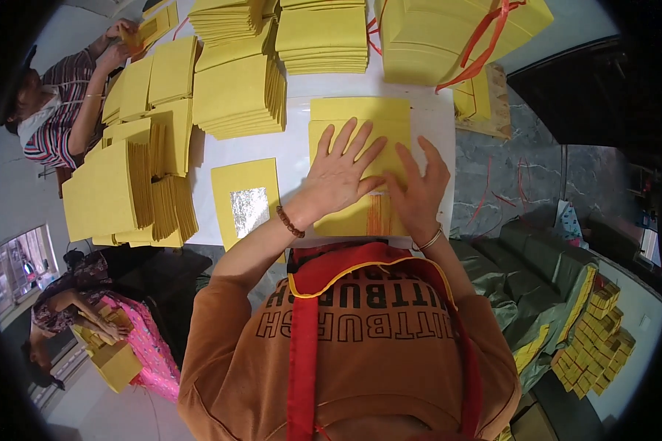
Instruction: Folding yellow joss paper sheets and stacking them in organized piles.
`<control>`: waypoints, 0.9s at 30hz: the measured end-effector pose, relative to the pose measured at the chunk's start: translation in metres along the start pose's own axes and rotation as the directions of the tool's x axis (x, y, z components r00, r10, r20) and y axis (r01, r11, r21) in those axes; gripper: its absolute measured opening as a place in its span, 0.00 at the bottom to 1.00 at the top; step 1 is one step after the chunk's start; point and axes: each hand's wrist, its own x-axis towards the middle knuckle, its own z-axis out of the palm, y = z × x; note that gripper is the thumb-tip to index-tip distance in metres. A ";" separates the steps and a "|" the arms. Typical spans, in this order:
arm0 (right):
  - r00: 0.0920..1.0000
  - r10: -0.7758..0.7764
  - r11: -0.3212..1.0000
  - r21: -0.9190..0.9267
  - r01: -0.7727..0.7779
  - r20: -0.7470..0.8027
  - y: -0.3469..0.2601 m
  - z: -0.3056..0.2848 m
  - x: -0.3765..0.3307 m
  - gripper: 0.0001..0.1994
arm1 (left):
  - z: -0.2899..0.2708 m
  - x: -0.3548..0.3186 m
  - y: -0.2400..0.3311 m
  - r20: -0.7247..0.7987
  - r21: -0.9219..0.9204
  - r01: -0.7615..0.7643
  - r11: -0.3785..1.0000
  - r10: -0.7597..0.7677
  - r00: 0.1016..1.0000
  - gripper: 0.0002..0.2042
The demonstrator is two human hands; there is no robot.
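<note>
A flat yellow paper envelope lies on the white table in front of me, its flap end pointing away. My left hand rests palm down on it with the fingers spread. On the envelope's right side is my right hand, fingers apart and thumb near the left thumb; nothing shows in its grasp. Near the envelope's lower edge is an orange-streaked patch, partly beside the right wrist. Left of my left forearm lies another yellow piece bearing a shiny silver rectangle.
Stacks of yellow envelopes fill the table's left and far side. A large yellow bundle with red ribbon stands far right. One person handles yellow pieces at far left; another sits lower left. Tied yellow bundles are piled at right.
</note>
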 end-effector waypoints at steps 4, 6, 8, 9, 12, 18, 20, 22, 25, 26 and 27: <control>0.861 -0.403 0.897 -0.051 0.439 0.311 -0.009 0.007 0.017 0.29 | -0.006 0.001 -0.001 0.158 0.086 -0.018 0.996 0.004 0.987 0.28; 0.790 -0.438 0.885 0.054 0.462 0.430 -0.009 0.013 0.020 0.30 | -0.001 -0.003 -0.005 0.136 0.071 -0.029 0.997 0.019 0.991 0.27; 0.860 -0.335 0.941 0.103 0.321 0.384 -0.002 0.021 0.016 0.30 | 0.005 -0.004 -0.010 0.109 0.056 -0.032 0.998 0.026 0.994 0.26; 0.858 -0.341 0.939 0.106 0.326 0.385 0.000 0.025 0.015 0.30 | 0.006 -0.004 -0.013 0.001 -0.158 0.043 0.986 -0.044 0.999 0.25; 0.866 -0.315 0.943 0.021 0.333 0.387 -0.001 0.029 0.015 0.31 | 0.003 -0.008 -0.021 -0.087 -0.484 0.096 0.870 -0.157 0.984 0.24; 0.841 -0.295 0.914 -0.121 0.386 0.453 -0.007 0.030 0.017 0.32 | 0.003 -0.011 -0.023 -0.165 -0.514 0.072 0.854 -0.181 0.969 0.24; 0.844 -0.300 0.904 -0.148 0.400 0.445 -0.007 0.030 0.019 0.32 | 0.001 -0.010 -0.018 -0.212 -0.509 0.056 0.859 -0.188 0.959 0.24; 0.844 -0.290 0.905 -0.157 0.395 0.450 -0.005 0.029 0.011 0.32 | 0.000 -0.007 -0.012 -0.206 -0.295 0.124 0.947 -0.190 0.960 0.25; 0.836 -0.284 0.903 -0.163 0.398 0.469 -0.003 0.030 0.015 0.31 | 0.007 -0.008 -0.009 -0.219 -0.225 0.144 0.964 -0.194 0.956 0.21; 0.824 -0.285 0.903 -0.151 0.402 0.491 -0.004 0.029 0.014 0.30 | 0.007 -0.009 -0.007 -0.216 -0.178 0.157 0.971 -0.194 0.957 0.20; 0.829 -0.296 0.907 -0.134 0.400 0.475 -0.003 0.030 0.013 0.29 | 0.007 -0.009 -0.007 -0.213 -0.189 0.161 0.969 -0.201 0.956 0.17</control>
